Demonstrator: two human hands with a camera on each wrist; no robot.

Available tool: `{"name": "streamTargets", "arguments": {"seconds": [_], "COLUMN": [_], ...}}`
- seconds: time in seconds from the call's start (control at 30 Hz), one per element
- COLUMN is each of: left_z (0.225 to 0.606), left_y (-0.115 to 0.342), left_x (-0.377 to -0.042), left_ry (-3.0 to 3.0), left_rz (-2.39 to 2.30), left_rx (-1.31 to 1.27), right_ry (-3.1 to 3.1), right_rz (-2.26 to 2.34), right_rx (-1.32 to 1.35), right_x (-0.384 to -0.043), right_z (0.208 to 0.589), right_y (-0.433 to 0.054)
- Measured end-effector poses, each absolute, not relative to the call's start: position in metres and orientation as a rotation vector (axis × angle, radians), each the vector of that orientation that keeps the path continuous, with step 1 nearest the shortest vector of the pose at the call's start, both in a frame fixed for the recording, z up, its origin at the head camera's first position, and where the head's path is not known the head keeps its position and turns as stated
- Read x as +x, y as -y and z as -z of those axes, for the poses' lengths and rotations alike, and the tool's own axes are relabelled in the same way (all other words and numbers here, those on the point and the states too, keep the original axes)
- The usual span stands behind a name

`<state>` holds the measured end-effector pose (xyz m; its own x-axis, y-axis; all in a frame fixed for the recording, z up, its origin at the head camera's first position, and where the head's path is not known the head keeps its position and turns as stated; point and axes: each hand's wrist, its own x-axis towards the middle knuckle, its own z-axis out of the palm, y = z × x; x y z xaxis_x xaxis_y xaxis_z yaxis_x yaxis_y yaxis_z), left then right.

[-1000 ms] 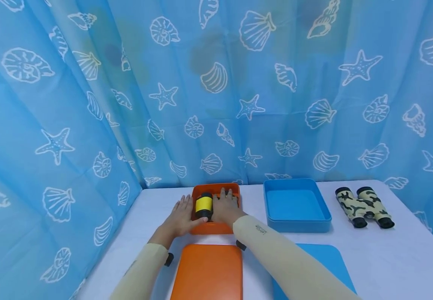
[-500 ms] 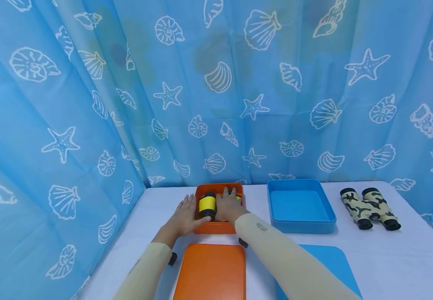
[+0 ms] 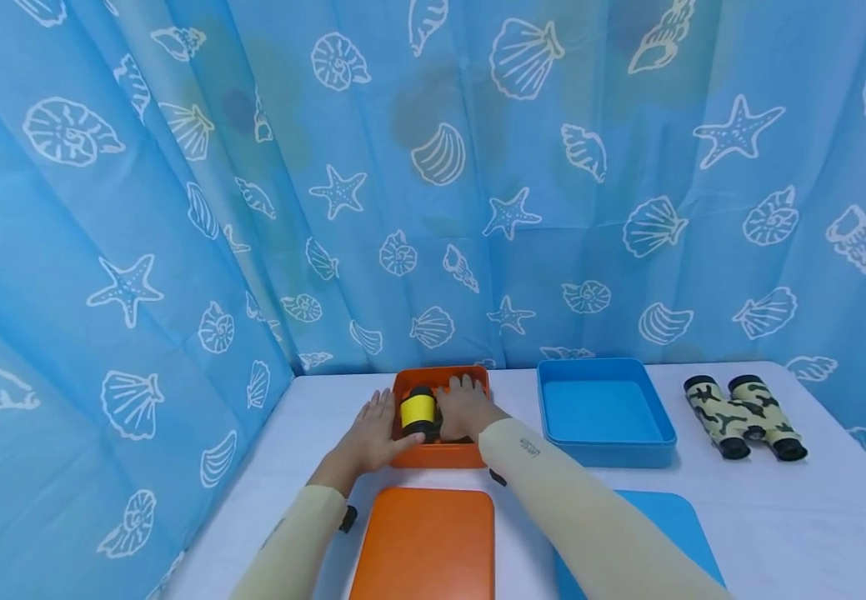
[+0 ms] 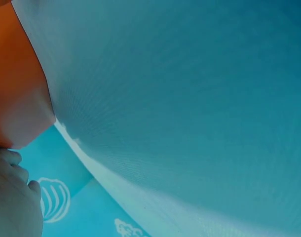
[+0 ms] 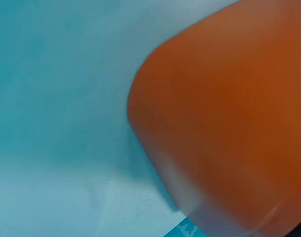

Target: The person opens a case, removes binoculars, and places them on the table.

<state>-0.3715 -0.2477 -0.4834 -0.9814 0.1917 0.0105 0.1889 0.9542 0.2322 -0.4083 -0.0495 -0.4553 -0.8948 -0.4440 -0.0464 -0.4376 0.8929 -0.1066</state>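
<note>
In the head view, yellow-and-black binoculars (image 3: 418,408) lie in a small orange box (image 3: 433,456) at the back of the table. My left hand (image 3: 367,437) lies along the box's left side, its fingers straight and its thumb over the front left corner. My right hand (image 3: 464,412) reaches into the box and covers the binoculars' right barrel. Its fingers bend down over that barrel, and the tips are partly hidden. In the left wrist view, left-hand fingers (image 4: 15,168) touch the box wall (image 4: 19,98). The box's rounded corner (image 5: 190,113) fills much of the right wrist view.
An orange lid (image 3: 428,542) lies in front of the orange box. To the right stand an open blue box (image 3: 605,454) and, nearer, a blue lid (image 3: 665,521) partly under the right forearm. Camouflage binoculars (image 3: 743,417) lie at the far right. A blue shell-print curtain (image 3: 433,208) hangs behind.
My right hand has shifted slightly right, and its spread fingers have bent down over the right barrel, hiding its yellow. My left hand stays at the box. The head view has turned slightly left.
</note>
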Motion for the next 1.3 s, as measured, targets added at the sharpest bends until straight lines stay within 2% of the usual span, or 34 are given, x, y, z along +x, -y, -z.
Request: {"name": "streamTargets", "arguments": {"seconds": [0.3, 0.57, 1.03, 1.3], "left_z": [0.485, 0.486, 0.481, 0.481], "left_y": [0.24, 0.235, 0.243, 0.242], "left_x": [-0.37, -0.369, -0.368, -0.368], "left_ry": [-3.079, -3.065, -3.065, -3.07], "left_rz": [-0.389, -0.401, -0.438, -0.426], "left_rx": [0.277, 0.263, 0.269, 0.27], "right_ry": [-3.031, -3.079, -3.083, -3.132], "right_rz": [0.077, -0.104, -0.127, -0.122], "right_rx": [-0.739, -0.824, -0.823, -0.881], "right_x": [-0.406, -0.409, -0.404, -0.388], "right_z": [0.456, 0.437, 0.414, 0.403], "right_y": [0.045, 0.041, 0.005, -0.023]}}
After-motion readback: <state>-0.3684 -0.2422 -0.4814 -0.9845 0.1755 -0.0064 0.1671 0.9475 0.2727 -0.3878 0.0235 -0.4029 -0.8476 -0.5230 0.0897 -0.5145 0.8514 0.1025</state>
